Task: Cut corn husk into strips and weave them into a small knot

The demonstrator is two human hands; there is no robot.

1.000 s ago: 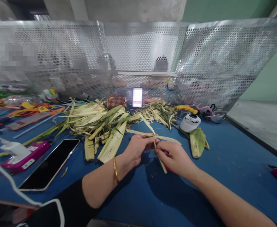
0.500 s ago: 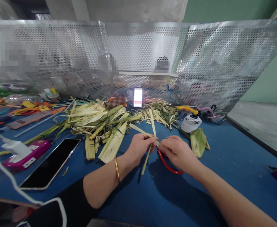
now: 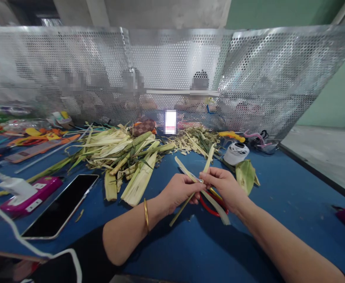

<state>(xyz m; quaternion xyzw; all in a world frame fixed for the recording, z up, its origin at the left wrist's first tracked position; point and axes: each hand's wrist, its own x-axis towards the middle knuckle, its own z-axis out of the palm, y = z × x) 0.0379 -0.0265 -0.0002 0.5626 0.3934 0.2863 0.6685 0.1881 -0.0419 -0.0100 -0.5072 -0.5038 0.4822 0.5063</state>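
In front of me, my left hand [image 3: 186,189] pinches crossed pale leaf strips [image 3: 183,168] between thumb and fingers. A thin green end of strip [image 3: 180,212] sticks out below that hand. My right hand [image 3: 227,186] is closed just to its right, its fingertips on a strip that slants up and away [image 3: 209,157]. Another flat pale strip [image 3: 218,206] hangs down between the hands. Red-handled scissors [image 3: 213,214] show under the right hand, partly hidden by it and the strips; whether they are held or lie on the table I cannot tell.
Behind the hands lies a heap of long leaf stalks [image 3: 141,173] and shredded scraps [image 3: 196,137]. White thread [image 3: 236,153] and a folded leaf [image 3: 245,175] are on the right. A phone [image 3: 63,206] and purple power strip [image 3: 32,194] lie left. A perforated metal screen [image 3: 172,59] stands behind.
Both hands have shifted slightly right. The right hand has moved up onto the strips, turning one to lean right, and a flat strip now hangs down over the scissors' handle.
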